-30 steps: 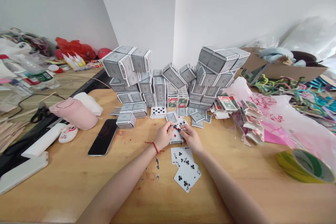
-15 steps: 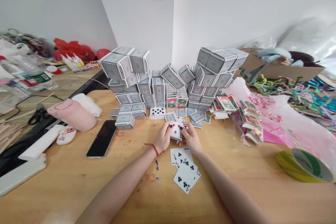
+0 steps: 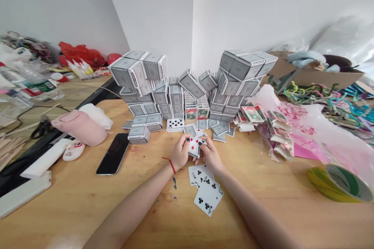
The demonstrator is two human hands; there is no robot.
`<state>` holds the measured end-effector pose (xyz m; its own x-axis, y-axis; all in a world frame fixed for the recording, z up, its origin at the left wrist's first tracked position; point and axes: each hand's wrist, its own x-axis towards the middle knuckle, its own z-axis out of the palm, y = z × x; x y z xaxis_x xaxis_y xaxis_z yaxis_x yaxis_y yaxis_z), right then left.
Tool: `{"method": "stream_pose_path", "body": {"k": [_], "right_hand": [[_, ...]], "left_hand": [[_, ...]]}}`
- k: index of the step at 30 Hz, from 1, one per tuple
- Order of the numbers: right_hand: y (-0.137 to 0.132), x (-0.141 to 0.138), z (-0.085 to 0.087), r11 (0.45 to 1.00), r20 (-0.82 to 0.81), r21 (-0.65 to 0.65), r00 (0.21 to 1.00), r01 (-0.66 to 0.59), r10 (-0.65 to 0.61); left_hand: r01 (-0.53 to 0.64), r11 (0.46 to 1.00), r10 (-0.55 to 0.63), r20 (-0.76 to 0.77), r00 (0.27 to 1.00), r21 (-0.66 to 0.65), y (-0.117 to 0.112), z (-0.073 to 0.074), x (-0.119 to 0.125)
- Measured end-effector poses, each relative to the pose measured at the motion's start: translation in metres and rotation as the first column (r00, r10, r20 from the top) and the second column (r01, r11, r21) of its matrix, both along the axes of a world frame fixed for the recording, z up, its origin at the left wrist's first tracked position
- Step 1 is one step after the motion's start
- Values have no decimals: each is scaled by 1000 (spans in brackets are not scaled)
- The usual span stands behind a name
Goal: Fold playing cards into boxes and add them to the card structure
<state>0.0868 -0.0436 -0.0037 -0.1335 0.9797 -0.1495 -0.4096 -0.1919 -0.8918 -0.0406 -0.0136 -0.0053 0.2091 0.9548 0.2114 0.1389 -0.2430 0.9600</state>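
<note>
My left hand (image 3: 180,153) and my right hand (image 3: 209,154) are together over the wooden table (image 3: 87,210), both closed on a small stack of playing cards (image 3: 194,144) with a red diamond card face up. A red string is tied round my left wrist. Just below my hands several club cards (image 3: 205,189) lie face up and overlapping on the table. Behind my hands stands a wall of grey card boxes (image 3: 187,85), with a spade card (image 3: 175,124) lying in front of it.
A black phone (image 3: 113,153), a pink bottle (image 3: 80,126) and white boxes (image 3: 43,160) lie at the left. Red-green card packs (image 3: 263,118), pink plastic (image 3: 315,132), tangled pipe cleaners and a yellow-green tape roll (image 3: 340,183) lie at the right. A cardboard box (image 3: 315,74) stands at the back right.
My hands stay at the same place and keep handling the cards; the diamond card on top has shifted slightly between my fingers. The view has tilted a little.
</note>
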Motion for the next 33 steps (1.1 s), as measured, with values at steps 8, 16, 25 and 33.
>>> {"method": "stream_pose_path", "body": {"k": [8, 16, 25, 33], "right_hand": [[0, -1, 1, 1000, -76, -25, 997, -18, 17], [-1, 3, 5, 981, -131, -136, 984, -137, 119], [5, 24, -2, 932, -88, -160, 945, -326, 316], [9, 17, -9, 998, 59, -54, 998, -23, 26]], "left_hand": [[0, 998, 7, 115, 993, -58, -1, 3, 2], [75, 996, -79, 97, 992, 44, -1, 4, -7], [143, 984, -137, -63, 989, 104, 0, 5, -6], [-1, 1000, 1, -5, 1000, 22, 3, -5, 3]]}}
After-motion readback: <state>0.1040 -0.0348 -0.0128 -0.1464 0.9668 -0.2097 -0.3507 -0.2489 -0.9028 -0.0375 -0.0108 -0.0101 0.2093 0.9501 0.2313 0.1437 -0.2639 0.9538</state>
